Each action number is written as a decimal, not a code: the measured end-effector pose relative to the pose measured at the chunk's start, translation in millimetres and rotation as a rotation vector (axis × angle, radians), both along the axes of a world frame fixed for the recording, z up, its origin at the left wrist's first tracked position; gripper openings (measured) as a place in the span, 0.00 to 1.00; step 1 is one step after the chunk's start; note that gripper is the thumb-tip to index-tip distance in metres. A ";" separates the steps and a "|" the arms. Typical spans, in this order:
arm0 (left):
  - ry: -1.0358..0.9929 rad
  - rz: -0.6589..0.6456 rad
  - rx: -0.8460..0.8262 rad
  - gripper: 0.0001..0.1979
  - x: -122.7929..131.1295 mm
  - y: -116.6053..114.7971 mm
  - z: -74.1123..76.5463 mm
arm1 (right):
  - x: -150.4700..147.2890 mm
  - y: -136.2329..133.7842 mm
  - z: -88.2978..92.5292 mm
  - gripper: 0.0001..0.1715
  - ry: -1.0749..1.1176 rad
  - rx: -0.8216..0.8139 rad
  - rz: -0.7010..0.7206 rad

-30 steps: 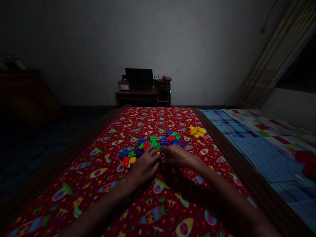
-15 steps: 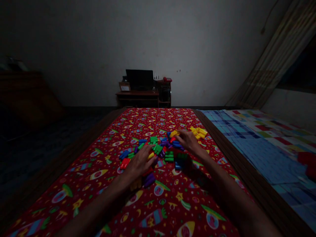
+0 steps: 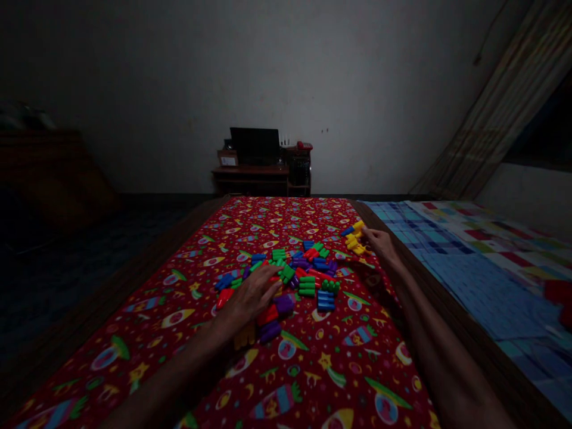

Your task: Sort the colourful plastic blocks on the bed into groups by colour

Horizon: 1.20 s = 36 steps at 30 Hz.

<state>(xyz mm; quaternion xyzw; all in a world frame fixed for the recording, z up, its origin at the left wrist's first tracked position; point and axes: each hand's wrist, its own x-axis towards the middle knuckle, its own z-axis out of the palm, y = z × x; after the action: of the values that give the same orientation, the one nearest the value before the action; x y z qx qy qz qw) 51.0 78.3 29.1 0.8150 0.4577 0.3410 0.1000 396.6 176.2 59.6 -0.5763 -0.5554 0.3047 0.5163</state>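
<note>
My right hand (image 3: 382, 245) is at the right side of the red cloth, its fingers pinching a yellow toy block (image 3: 358, 226). A blue block (image 3: 347, 231) sits against the held one; whether they are joined is unclear. Just below are several yellow blocks (image 3: 354, 243) in a small group. Over the left part of the main pile rests my left hand (image 3: 254, 293), open, its fingers stretched out and partly covering red and yellow blocks. Close to its fingertips are a green block (image 3: 286, 274) and a purple block (image 3: 284, 304).
Green blocks (image 3: 307, 286) and blue blocks (image 3: 326, 300) lie scattered mid-cloth. The patterned red cloth (image 3: 313, 363) covers a long surface with dark edges. A blue checked sheet (image 3: 465, 286) is on the right. A desk (image 3: 250, 171) with a monitor (image 3: 254, 145) stands by the far wall.
My right hand has moved right from the pile to the yellow group, taking a yellow block along. My left hand stays nearly in place over the pile.
</note>
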 end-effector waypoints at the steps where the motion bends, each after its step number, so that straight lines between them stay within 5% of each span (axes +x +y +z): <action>1: -0.012 0.010 0.014 0.21 2.4 -1.2 3.5 | -12.9 -4.2 4.0 0.34 -0.019 0.003 0.091; 6: -0.074 0.032 -0.121 0.26 11.6 -8.4 12.4 | -94.4 -44.6 12.9 0.33 -0.154 0.016 0.553; 9: -0.039 0.072 -0.171 0.25 11.1 -8.9 8.5 | -124.5 -67.0 11.0 0.28 -0.229 0.043 0.692; 16: 0.048 0.206 -0.141 0.22 5.5 -3.7 4.3 | -93.2 -45.7 12.9 0.24 -0.209 0.107 0.475; 20: 0.111 0.202 -0.090 0.20 7.6 -4.1 2.6 | -91.3 -43.6 9.1 0.22 -0.132 0.100 0.680; 24: 0.201 0.145 -0.007 0.16 10.4 -9.5 5.3 | -112.8 -60.2 1.6 0.20 -0.322 0.163 0.885; 31: 0.309 0.195 0.065 0.17 -3.7 -7.4 3.5 | -98.7 -48.9 10.4 0.15 -0.353 0.218 0.606; 36: 0.311 0.230 0.123 0.18 -18.2 1.5 6.4 | -51.5 -21.4 17.0 0.23 -0.241 0.213 0.119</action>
<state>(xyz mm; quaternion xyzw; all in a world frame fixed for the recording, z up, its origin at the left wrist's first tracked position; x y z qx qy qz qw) 32.8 79.8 35.5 0.8046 0.5362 0.2475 -0.0615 345.1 154.9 76.5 -0.5168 -0.6754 0.2028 0.4854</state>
